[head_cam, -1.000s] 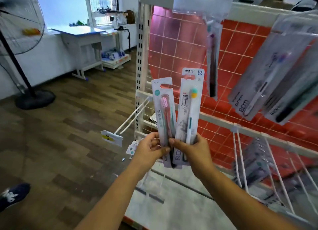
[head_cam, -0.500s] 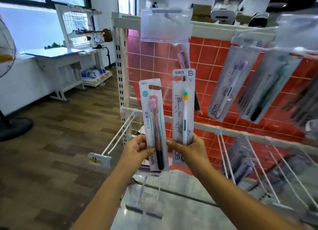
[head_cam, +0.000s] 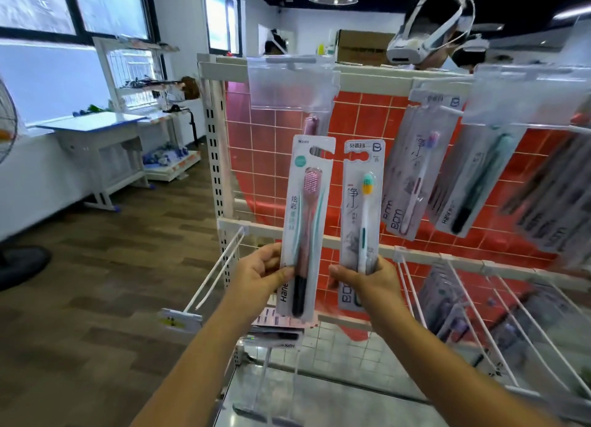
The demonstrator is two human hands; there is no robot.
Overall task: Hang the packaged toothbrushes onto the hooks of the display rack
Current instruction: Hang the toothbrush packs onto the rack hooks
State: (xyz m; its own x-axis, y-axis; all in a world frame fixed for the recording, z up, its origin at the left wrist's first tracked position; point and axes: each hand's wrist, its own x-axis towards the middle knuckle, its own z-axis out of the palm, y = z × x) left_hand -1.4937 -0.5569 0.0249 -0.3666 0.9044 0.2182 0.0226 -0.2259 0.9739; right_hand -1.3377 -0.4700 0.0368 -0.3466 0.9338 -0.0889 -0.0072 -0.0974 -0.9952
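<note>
Pinching one pack each before the rack [head_cam: 220, 145]: left hand [head_cam: 260, 274] closed on the pink toothbrush [head_cam: 305, 231], right hand [head_cam: 367, 278] on the white toothbrush [head_cam: 361, 215].

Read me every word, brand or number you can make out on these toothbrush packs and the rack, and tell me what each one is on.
"Hane", partly covered by the thumb: pink toothbrush pack in the left hand.
"BDM": hanging pack with the white toothbrush.
"HANE": hanging pack with the teal toothbrush.
Chinese characters on the white-and-green toothbrush pack in the right hand: too blurred.
Yellow price tag: unreadable.
</note>
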